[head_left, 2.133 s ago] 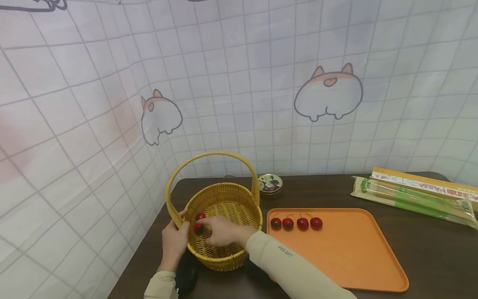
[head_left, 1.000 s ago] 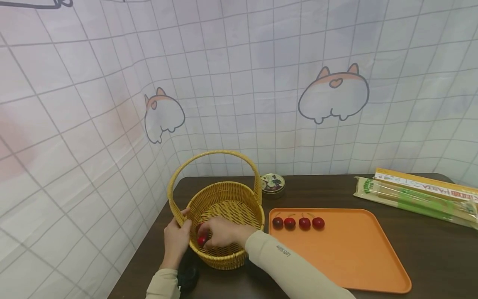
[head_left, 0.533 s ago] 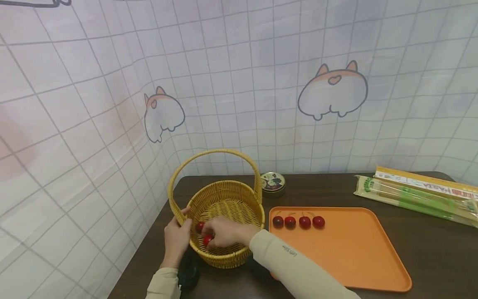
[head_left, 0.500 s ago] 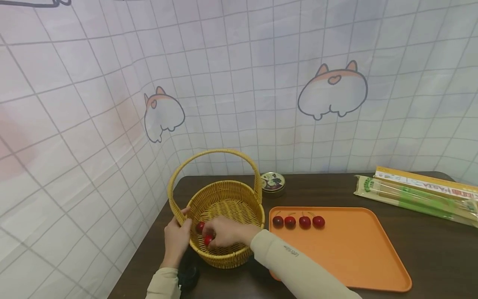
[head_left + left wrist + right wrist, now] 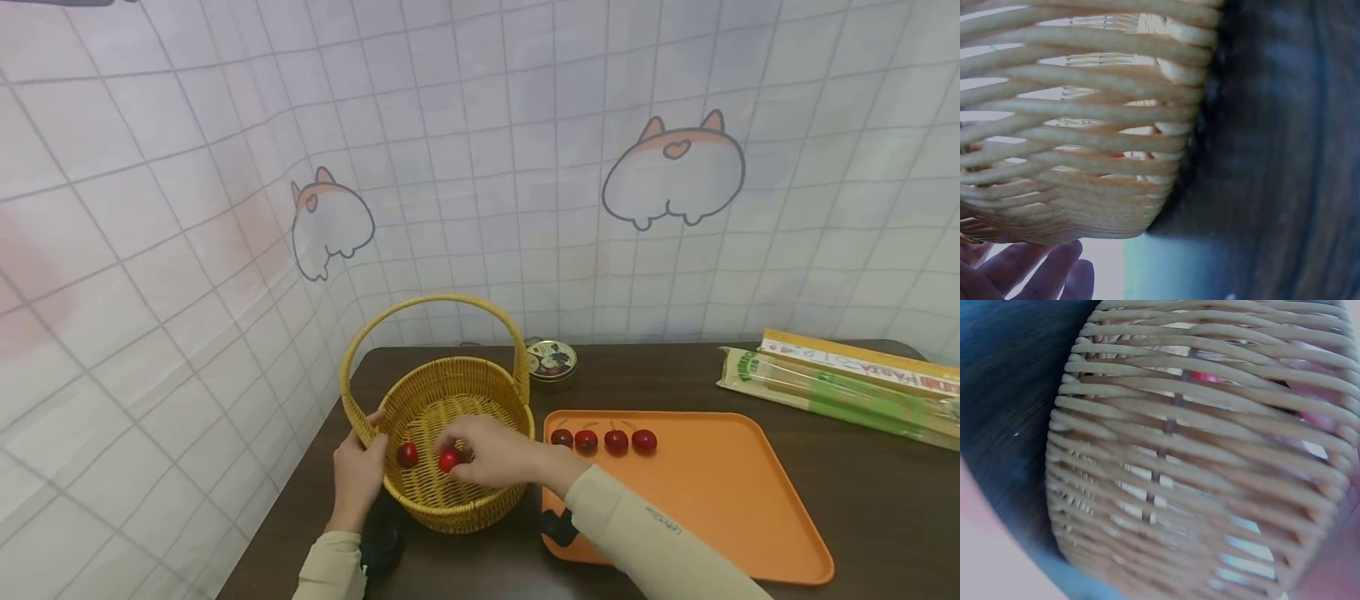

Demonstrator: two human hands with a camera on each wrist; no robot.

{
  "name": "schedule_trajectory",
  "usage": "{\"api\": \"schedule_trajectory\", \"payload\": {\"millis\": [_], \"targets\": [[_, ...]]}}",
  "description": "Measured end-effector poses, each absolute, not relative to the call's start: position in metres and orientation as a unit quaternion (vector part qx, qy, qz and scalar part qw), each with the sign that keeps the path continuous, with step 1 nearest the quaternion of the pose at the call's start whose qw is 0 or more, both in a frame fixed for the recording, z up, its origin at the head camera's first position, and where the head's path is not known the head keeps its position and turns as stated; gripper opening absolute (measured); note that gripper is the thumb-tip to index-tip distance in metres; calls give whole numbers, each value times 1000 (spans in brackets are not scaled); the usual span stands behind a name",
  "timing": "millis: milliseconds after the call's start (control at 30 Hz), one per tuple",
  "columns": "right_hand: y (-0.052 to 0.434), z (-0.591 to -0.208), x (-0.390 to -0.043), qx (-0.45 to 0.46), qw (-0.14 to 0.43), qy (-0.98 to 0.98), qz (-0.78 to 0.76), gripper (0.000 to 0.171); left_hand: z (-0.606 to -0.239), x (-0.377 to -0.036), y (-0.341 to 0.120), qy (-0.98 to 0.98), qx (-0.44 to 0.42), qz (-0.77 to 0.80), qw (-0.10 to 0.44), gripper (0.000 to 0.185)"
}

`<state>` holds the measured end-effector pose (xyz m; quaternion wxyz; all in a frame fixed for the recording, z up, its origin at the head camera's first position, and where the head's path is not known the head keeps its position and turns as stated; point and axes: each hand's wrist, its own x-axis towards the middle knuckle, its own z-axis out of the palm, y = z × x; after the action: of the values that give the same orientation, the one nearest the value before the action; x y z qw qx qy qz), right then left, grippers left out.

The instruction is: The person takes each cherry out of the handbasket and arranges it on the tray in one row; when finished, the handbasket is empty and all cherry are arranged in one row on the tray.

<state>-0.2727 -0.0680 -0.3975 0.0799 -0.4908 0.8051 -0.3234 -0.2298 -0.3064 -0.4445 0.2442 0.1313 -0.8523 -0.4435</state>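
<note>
A: Backdrop: white gridded cloth (image 5: 480, 275). Support: dark tabletop (image 5: 660, 379). Principal item?

B: One yellow wicker basket (image 5: 459, 523), upright, left side. Left hand (image 5: 358, 475) gripping it at the handle's foot; right hand (image 5: 495, 454) inside, pinching one red cherry (image 5: 448, 460). Second cherry (image 5: 407, 454) nearby in the basket.

A: Adjacent?

B: Orange tray (image 5: 705, 508), right of basket, four cherries (image 5: 616, 442) in a row; round tin (image 5: 552, 360) behind.
</note>
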Motion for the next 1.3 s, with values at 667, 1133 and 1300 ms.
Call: {"api": "schedule_trajectory", "payload": {"millis": [667,1133,1300], "targets": [[1,-401,-258,-435,42,760,-481,37,-447,-233,-306,-846,132,-453,247,36],[59,-400,-272,-390,1,776,-496,32,-446,-232,-305,-847,137,-451,245,37],[90,-402,-284,-360,-52,806,-467,32,-444,-231,-305,-847,136,-452,243,38]]}}
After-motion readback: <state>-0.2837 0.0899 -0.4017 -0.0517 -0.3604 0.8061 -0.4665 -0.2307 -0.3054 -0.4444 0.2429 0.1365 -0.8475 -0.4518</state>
